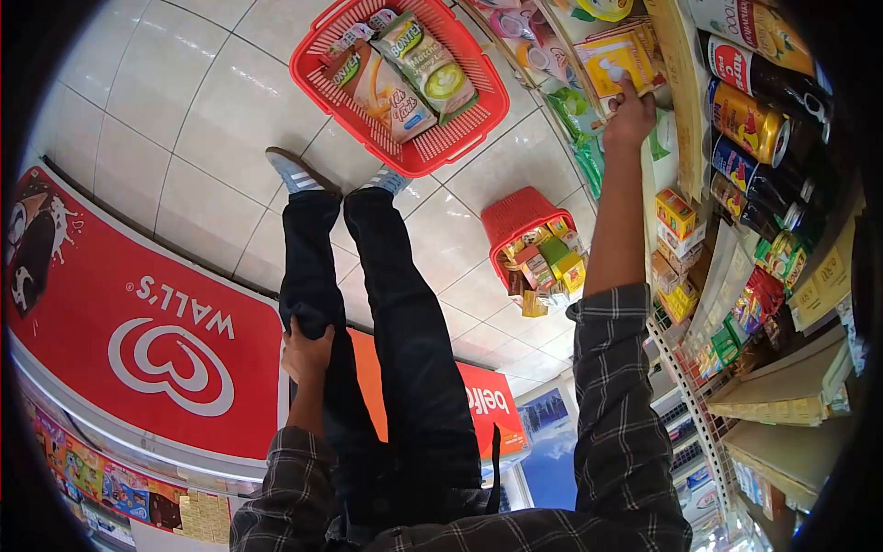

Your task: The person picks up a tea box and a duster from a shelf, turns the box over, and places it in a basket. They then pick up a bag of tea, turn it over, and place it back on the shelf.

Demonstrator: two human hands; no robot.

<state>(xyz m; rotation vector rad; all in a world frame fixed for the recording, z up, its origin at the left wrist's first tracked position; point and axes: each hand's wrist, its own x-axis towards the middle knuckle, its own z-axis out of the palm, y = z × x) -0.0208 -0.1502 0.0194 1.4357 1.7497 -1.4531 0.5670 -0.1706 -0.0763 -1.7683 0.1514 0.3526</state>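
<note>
My right hand (630,115) is stretched out to the shelf, its fingers closed on the edge of a yellow packet (614,66) that lies among other packets there. My left hand (308,352) rests on my dark trouser leg (311,267) near the knee, with nothing visible in it. On the floor ahead of my shoes stands a red plastic basket (497,106). Two large Bonteh pouches lie inside it: a brown and white Teh Tarik pouch (391,103) and a green Matcha pouch (430,75).
A second red basket (517,210), full of small boxes and packs (552,258), sits right of my legs. Shelves with bottles (763,74), cans (750,120) and packets line the right side. A red Wall's freezer (110,313) stands at the left. Pale tiles (225,110) cover the floor.
</note>
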